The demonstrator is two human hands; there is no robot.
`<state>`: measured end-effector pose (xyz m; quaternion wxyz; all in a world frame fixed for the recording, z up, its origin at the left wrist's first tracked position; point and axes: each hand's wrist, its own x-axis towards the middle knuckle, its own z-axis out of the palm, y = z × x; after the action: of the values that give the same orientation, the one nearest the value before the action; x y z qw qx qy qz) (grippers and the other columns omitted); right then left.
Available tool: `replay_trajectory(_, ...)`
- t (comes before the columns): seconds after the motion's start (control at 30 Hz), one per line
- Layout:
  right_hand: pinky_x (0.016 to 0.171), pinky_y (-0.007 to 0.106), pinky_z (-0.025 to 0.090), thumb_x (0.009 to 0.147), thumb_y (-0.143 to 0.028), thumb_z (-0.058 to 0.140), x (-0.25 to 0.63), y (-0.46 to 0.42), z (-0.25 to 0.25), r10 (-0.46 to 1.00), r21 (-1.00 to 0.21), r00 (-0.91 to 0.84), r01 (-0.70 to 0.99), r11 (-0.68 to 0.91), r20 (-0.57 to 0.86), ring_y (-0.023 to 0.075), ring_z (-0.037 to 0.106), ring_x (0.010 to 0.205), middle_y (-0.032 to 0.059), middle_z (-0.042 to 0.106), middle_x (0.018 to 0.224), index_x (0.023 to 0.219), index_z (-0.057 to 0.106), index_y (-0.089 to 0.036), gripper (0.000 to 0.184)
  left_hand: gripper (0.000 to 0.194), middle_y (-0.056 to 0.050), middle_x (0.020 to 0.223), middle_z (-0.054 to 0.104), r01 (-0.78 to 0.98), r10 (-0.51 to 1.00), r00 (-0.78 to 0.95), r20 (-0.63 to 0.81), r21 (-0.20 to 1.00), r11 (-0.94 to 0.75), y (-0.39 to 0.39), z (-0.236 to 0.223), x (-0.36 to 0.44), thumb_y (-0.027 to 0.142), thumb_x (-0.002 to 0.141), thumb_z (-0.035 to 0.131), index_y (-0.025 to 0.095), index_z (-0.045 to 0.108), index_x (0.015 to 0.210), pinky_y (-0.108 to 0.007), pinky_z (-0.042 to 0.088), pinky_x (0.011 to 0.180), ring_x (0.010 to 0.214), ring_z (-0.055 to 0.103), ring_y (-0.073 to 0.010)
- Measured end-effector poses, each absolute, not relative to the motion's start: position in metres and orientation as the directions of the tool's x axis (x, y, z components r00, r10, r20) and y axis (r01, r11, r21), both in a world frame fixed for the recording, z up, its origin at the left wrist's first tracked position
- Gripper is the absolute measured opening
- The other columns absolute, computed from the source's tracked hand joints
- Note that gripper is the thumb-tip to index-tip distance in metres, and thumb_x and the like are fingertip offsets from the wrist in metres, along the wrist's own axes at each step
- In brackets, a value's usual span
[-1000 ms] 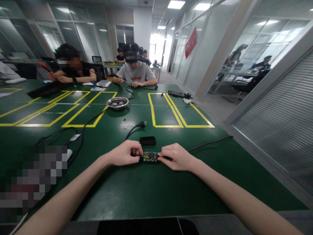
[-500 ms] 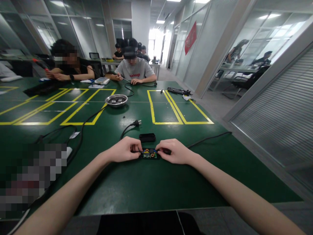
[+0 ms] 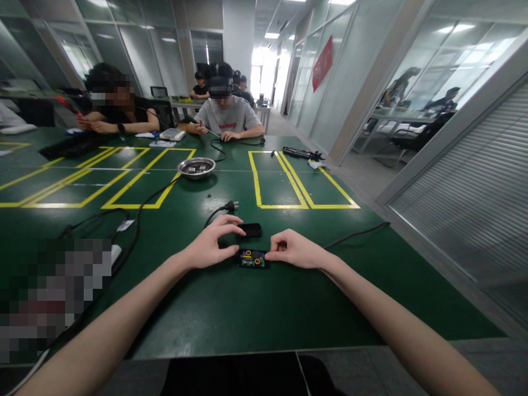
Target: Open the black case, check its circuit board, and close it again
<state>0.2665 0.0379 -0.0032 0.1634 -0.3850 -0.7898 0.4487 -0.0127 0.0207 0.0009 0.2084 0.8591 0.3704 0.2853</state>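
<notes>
The lower half of a small black adapter case (image 3: 252,266) lies on the green table in front of me, its circuit board (image 3: 253,256) with coils facing up. My right hand (image 3: 292,249) pinches the case's right end between thumb and curled fingers. Thumb and fingers spread apart, my left hand (image 3: 210,240) is open at the left, its thumb near the case's left end. Just beyond, the black case cover (image 3: 251,230) lies hollow side up, with my left fingertips at its left edge. I cannot tell whether they touch it.
A black plug (image 3: 230,207) with its cord lies beyond my left hand. A steel bowl (image 3: 197,168) holds metal parts. One black cable (image 3: 358,234) runs to the right. Yellow tape (image 3: 284,207) marks the table. Two people sit across, one a person in grey (image 3: 233,118).
My left hand has let go of the case's left end, opened, and moved up towards the cover. My right hand stays at the right end.
</notes>
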Motion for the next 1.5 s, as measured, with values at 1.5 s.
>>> replay_trajectory(1.5,0.08,0.034,0.06,0.093,-0.031,0.073,0.262,0.031,-0.018,0.635,-0.769,-0.655,0.126,0.626,0.41,0.0212,0.073,0.095,0.0097,0.078,0.109,0.11,0.078,-0.02,0.021,0.056,-0.004,0.119,0.073,0.421,0.771,0.637,-0.012,0.843,-0.335,0.008,0.015,-0.001,0.019,0.072,0.08,0.021,0.069,0.127,-0.035,0.052,0.093,0.102,0.067,-0.0224)
